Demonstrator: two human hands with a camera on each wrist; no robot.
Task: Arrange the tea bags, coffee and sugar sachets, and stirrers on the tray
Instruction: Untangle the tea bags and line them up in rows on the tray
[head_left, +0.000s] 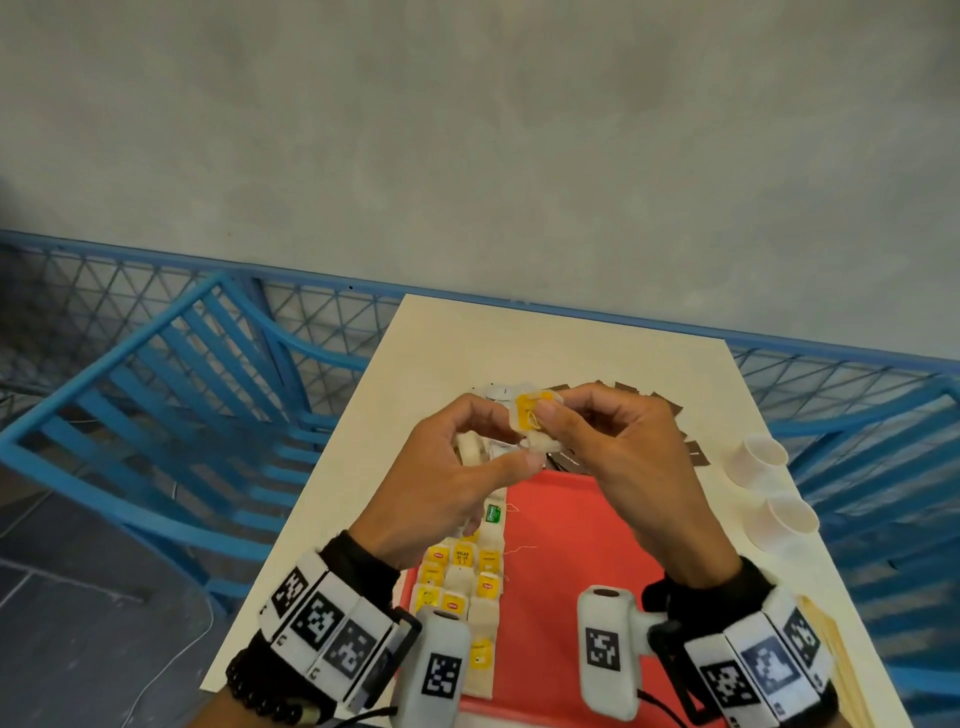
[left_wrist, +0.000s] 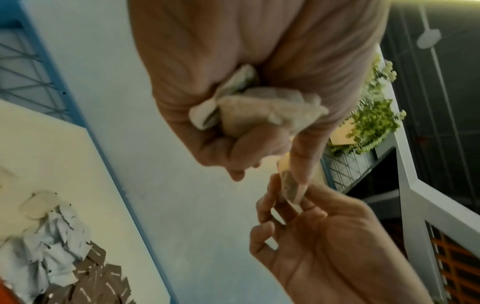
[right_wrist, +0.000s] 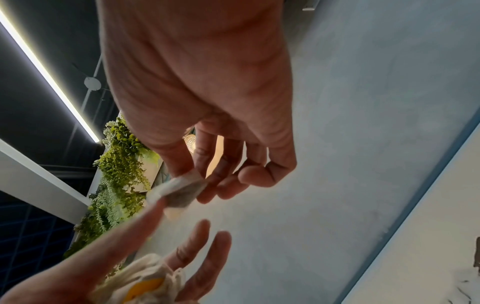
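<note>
Paper tea bag (head_left: 535, 413) with a yellow tag sat above the far edge of the red tray (head_left: 566, 525), raised clear of the surface (head_left: 597, 343) and held between both hands. The right hand (head_left: 618, 457) pinched its upper part between thumb and forefinger, the thumb lying across the yellow tag. The left hand (head_left: 447, 478) met it from the left with thumb and forefinger closed on the lower part of the bag; in the left wrist view, that hand's remaining fingers (left_wrist: 259, 156) were curled round a bunch of further tea bags (left_wrist: 259, 109) held against the palm. The right wrist view showed the pinched bag (right_wrist: 179, 191) between the 2 sets of fingertips, with the bunch (right_wrist: 145, 286) in the left palm below it.

The relation that governed the coming move was judged to be this: the bag lay directly above the tray's far end, and the laid-out rows of tea bags (head_left: 462, 577) occupied the tray's left strip, below and toward the person. The tray's long axis ran away from the person, and the rows followed it. The left hand stood nearer those rows, but its load made the right hand the likelier carrier. The bag's own long axis could not be determined from these views.

Outward from the tray, a pile of brown sachets (head_left: 670, 415) and white sachets (left_wrist: 52, 242) lay beyond it, 2 paper cups (head_left: 769, 488) stood to the right, and wooden stirrers (head_left: 841, 654) lay at the near right edge.
</note>
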